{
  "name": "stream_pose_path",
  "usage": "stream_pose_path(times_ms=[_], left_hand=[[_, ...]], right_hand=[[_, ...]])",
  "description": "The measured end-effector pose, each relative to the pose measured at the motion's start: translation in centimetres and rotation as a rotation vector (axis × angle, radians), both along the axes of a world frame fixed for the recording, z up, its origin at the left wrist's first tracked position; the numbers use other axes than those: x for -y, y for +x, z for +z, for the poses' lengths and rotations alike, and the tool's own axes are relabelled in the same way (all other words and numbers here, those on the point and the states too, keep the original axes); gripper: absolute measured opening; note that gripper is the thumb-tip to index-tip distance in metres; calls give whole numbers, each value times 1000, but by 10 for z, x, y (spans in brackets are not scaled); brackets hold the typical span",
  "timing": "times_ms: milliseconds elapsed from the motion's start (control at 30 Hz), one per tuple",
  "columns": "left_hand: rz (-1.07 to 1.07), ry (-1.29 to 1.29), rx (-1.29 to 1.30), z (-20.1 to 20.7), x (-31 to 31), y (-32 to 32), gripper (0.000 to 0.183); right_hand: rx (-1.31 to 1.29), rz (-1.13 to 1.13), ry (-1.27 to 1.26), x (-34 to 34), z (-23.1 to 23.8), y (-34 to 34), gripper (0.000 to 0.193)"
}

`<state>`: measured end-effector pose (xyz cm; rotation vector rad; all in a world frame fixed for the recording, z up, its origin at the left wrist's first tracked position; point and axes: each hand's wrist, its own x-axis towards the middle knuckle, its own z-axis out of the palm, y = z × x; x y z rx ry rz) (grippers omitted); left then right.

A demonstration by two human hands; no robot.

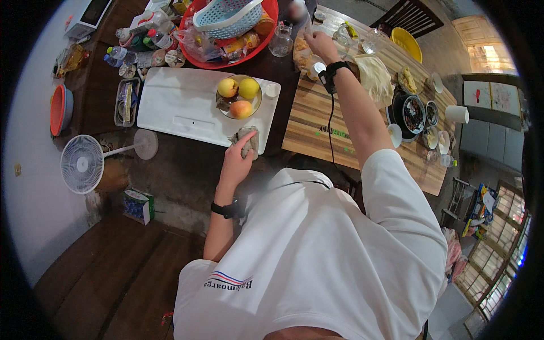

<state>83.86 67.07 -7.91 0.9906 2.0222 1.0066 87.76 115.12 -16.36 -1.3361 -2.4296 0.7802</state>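
My left hand (237,164) is closed around a crumpled grey cloth (247,141) at the near right edge of a white board (170,102). On that board stands a glass bowl (259,105) with a yellow apple (248,88), two reddish-yellow apples (241,109) and something dark. Stretched far forward, my right hand (322,46) has its fingers closed at a clear plastic bag (302,52) with orange-brown contents. The fingertips are small and partly hidden there. A small white cup (272,90) sits beside the bowl, and a white-lidded jar (316,70) stands below my right wrist.
A red basin (209,63) holding a light-blue basket (229,22) and packets stands at the back, near a glass jug (280,41). Several bottles crowd the left. The striped wooden table (311,122) carries bowls, a black pan (409,113) and a cream cloth bag (374,79). A cable hangs from my right wrist.
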Motion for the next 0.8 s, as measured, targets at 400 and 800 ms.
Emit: stream_pose_path(times_ms=[400, 800], left_hand=[[-131, 1, 28, -8, -31, 0, 53], [-307, 12, 112, -37, -106, 47, 104]], right_hand=[[-166, 104, -32, 100, 48, 113, 49], [-451, 42, -586, 293, 21, 188, 59]])
